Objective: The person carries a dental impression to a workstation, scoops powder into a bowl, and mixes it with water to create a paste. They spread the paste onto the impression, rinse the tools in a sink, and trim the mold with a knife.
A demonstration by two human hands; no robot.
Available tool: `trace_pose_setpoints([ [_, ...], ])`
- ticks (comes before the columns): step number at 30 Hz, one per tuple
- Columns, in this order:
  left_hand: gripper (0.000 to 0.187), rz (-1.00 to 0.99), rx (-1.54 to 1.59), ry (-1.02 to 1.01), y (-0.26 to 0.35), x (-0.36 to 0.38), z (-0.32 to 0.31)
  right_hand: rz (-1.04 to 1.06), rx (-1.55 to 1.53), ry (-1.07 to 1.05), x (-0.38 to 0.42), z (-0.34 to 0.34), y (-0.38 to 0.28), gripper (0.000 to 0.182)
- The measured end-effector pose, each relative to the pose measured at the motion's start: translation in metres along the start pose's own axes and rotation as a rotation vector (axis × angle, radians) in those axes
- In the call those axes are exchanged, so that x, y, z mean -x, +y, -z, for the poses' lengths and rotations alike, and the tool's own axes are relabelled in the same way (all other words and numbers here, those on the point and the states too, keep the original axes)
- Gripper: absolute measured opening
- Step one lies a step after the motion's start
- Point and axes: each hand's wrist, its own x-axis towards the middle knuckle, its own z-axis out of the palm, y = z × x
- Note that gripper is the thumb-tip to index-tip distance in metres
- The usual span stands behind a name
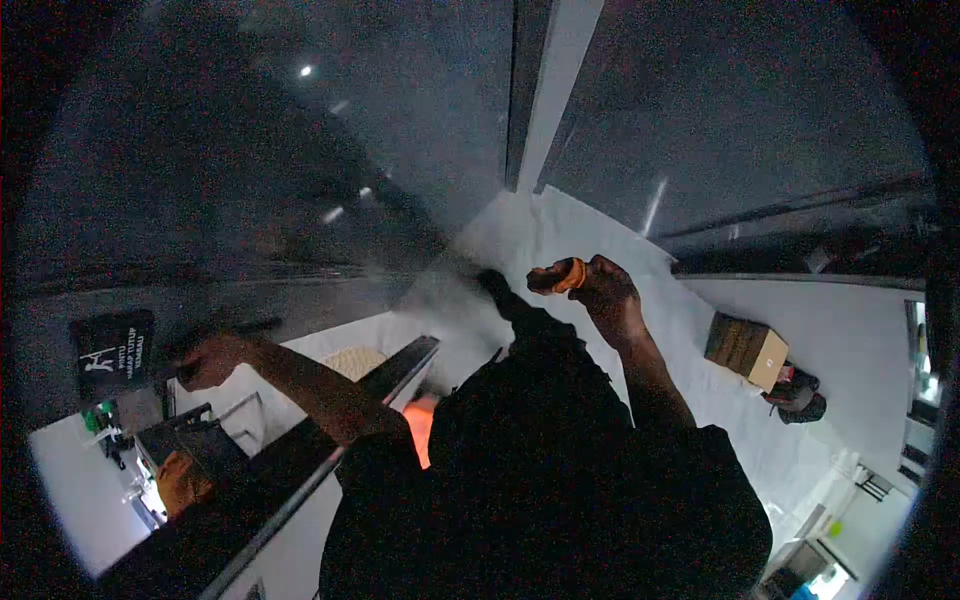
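At the left, my left hand is closed at a dark door handle, beside a black door sign with white lettering that reads "PINTU HARAP TUTUP KEMBALI". Its fingertips are mostly lost in shadow. My right hand is raised in front of my body and pinches a small orange-and-brown object with a brighter orange band. The exact kind of this object is not clear. Dark glass door panels stand in front of me.
A pale door frame post rises between the dark panels. On the white floor at the right are a cardboard box and dark shoes or bags. A dark-edged counter runs along my left, with a brown item near it.
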Motion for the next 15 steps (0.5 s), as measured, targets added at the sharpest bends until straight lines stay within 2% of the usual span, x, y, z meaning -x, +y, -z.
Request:
trace_pose_setpoints([
  [2,0.053,-0.06,-0.074,-0.008,-0.005,0.0,0.02,-0.159,-0.51,-0.041,0.018,-0.002,-0.005,0.005],
  [3,0.053,-0.095,-0.112,-0.023,-0.004,0.001,0.031,-0.019,-0.12,-0.085,0.031,-0.006,-0.015,0.005],
  [4,0.052,-0.152,-0.025,-0.017,0.005,0.004,0.042,0.127,0.279,-0.133,0.039,-0.012,-0.038,0.005],
  [6,0.05,-0.247,0.145,0.0,0.03,0.006,0.07,0.263,0.62,-0.191,0.06,-0.016,-0.07,0.007],
  [7,0.049,-0.163,0.161,-0.081,0.037,0.003,0.091,0.34,0.782,-0.206,0.071,-0.017,-0.086,0.008],
  [9,0.047,-0.003,0.2,-0.245,0.05,-0.005,0.115,0.294,0.467,-0.155,0.073,-0.021,-0.066,0.008],
  [10,0.048,-0.005,0.204,-0.28,0.056,-0.003,0.099,0.252,0.258,-0.132,0.069,-0.026,-0.059,0.008],
  [13,0.049,0.046,0.214,-0.332,0.053,-0.014,0.102,0.02,-0.641,-0.098,0.076,-0.029,-0.043,0.009],
  [15,0.052,0.107,0.173,-0.326,0.05,-0.028,0.11,-0.045,-0.572,-0.055,0.095,-0.023,-0.056,0.01],
])
